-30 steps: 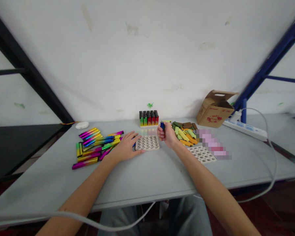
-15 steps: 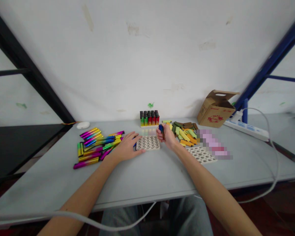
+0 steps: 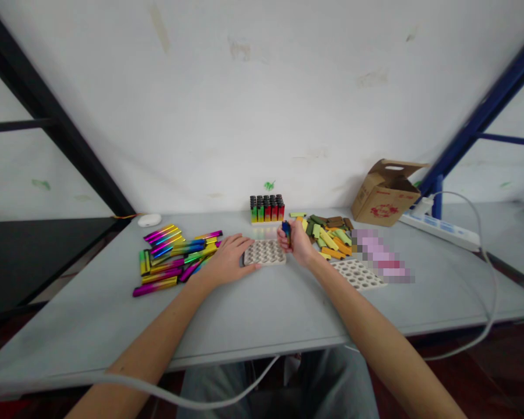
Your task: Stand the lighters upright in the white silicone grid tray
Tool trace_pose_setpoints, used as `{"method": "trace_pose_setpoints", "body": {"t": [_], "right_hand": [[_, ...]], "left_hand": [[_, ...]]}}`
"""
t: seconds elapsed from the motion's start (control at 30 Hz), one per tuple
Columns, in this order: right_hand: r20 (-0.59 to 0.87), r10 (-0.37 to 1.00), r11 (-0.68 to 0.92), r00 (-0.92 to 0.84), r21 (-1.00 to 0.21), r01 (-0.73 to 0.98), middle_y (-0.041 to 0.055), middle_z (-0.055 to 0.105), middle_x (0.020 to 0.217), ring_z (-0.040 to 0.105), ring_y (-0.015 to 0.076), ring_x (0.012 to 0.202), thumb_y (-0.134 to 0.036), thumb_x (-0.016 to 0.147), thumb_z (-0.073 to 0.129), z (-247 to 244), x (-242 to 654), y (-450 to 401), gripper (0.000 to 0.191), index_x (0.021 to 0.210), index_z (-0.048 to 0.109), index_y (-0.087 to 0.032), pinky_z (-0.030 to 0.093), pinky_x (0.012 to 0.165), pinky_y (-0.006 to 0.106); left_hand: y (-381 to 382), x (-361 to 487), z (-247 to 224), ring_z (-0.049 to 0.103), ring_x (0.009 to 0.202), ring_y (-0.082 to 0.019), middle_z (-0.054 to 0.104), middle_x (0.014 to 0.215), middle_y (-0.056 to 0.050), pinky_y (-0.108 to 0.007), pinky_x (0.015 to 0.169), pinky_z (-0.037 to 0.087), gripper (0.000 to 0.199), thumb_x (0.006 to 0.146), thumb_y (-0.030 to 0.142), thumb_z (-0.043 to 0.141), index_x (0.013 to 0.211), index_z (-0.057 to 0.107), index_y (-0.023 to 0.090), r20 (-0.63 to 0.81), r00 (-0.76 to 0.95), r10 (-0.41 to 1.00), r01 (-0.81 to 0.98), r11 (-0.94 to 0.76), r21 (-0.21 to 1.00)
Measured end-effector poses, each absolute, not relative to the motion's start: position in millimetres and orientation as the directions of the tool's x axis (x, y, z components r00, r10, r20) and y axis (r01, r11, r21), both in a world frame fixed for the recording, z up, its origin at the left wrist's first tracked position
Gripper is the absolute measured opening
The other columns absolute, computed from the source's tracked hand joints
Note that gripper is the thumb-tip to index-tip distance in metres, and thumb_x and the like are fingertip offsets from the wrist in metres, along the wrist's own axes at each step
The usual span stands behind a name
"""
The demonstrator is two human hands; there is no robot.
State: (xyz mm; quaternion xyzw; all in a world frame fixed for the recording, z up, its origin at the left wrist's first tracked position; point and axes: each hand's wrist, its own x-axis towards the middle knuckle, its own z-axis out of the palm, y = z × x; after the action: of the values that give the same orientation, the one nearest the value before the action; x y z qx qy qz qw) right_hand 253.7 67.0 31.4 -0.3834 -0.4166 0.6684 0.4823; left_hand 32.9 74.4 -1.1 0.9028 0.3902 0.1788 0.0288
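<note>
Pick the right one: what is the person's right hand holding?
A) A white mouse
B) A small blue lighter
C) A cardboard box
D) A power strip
B. The right hand is closed around a small blue lighter, which shows above the fingers.
</note>
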Motion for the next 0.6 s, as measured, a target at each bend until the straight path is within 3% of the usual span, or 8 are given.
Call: {"method": "trace_pose_setpoints", "body": {"t": [0.17, 0.27, 0.37, 0.47, 0.6], "right_hand": [[-0.078, 0.960, -0.168, -0.267, -0.928, -0.333, -0.0057, 0.030, 0.050, 0.024, 0.0077, 0.040, -0.053, 0.083, 0.031, 34, 255, 63, 0.040, 0.062, 0.040, -0.020, 0.013, 0.039, 0.021], [-0.037, 0.969, -0.131, -0.243, -0.913, -0.387, -0.0041, 0.039, 0.055, 0.031, 0.0090, 0.043, -0.056, 0.082, 0.033, 39, 257, 60, 0.040, 0.074, 0.048, -0.020, 0.017, 0.039, 0.021], [-0.004, 0.990, -0.061, -0.139, -0.911, -0.408, -0.0026, 0.051, 0.066, 0.042, 0.0102, 0.050, -0.043, 0.077, 0.043, 39, 258, 62, 0.024, 0.085, 0.049, -0.021, 0.028, 0.043, 0.020], [0.020, 0.999, 0.029, 0.035, -0.952, -0.306, -0.0022, 0.059, 0.079, 0.052, 0.0101, 0.061, -0.028, 0.070, 0.055, 33, 260, 67, 0.018, 0.086, 0.049, -0.022, 0.039, 0.052, 0.020], [0.102, 0.992, 0.116, 0.075, -0.968, -0.223, 0.0007, 0.065, 0.087, 0.061, 0.0139, 0.080, -0.032, 0.074, 0.060, 24, 263, 73, 0.021, 0.091, 0.054, -0.021, 0.048, 0.070, 0.027]], "left_hand": [[74, 33, 0, 0.045, 0.128, -0.036, 0.058, 0.131, -0.016, -0.054, 0.110, 0.034, 0.068, 0.080, 0.060, 0.059, 0.129, 0.055, 0.013, 0.306, 0.630, 0.714, 0.689, -0.696, 0.204], [74, 33, 2, 0.045, 0.128, -0.037, 0.058, 0.131, -0.017, -0.054, 0.109, 0.034, 0.069, 0.080, 0.060, 0.058, 0.130, 0.055, 0.012, 0.293, 0.637, 0.713, 0.686, -0.697, 0.208], [74, 33, 3, 0.045, 0.128, -0.036, 0.058, 0.132, -0.017, -0.054, 0.110, 0.034, 0.069, 0.081, 0.061, 0.057, 0.130, 0.055, 0.012, 0.291, 0.637, 0.714, 0.683, -0.698, 0.215], [74, 33, 2, 0.045, 0.128, -0.036, 0.058, 0.131, -0.016, -0.054, 0.109, 0.034, 0.068, 0.080, 0.060, 0.058, 0.130, 0.055, 0.014, 0.308, 0.630, 0.713, 0.680, -0.698, 0.223], [74, 33, 1, 0.046, 0.128, -0.036, 0.058, 0.131, -0.016, -0.053, 0.109, 0.034, 0.069, 0.080, 0.061, 0.058, 0.130, 0.056, 0.013, 0.305, 0.632, 0.712, 0.681, -0.698, 0.219]]}}
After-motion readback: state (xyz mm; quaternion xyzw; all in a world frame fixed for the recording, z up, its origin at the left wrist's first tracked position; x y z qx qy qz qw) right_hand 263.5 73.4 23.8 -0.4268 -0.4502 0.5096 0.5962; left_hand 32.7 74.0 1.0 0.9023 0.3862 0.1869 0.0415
